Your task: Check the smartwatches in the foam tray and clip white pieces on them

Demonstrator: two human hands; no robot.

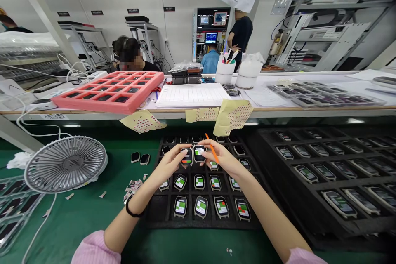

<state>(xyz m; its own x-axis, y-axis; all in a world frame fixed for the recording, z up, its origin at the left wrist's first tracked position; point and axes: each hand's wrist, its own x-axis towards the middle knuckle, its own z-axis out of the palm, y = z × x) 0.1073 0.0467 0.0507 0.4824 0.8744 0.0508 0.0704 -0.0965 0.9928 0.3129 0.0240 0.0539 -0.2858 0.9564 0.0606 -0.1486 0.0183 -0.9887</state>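
My left hand (168, 164) holds a small watch body (187, 156) with a lit screen above a black compartment tray (156, 210). My right hand (223, 159) holds a second watch body (199, 153) right beside the first, and an orange stick (212, 153) runs between its fingers. The two watch bodies touch or nearly touch. Several more watch bodies with lit green and red screens (201, 206) lie in the tray's compartments below my hands.
A white desk fan (65, 164) lies on the green mat at the left, with two loose watch bodies (140, 158) and paper scraps (133, 187) nearby. A second black tray (334, 181) stands to the right. A pink tray (111, 90) sits on the shelf; people work behind.
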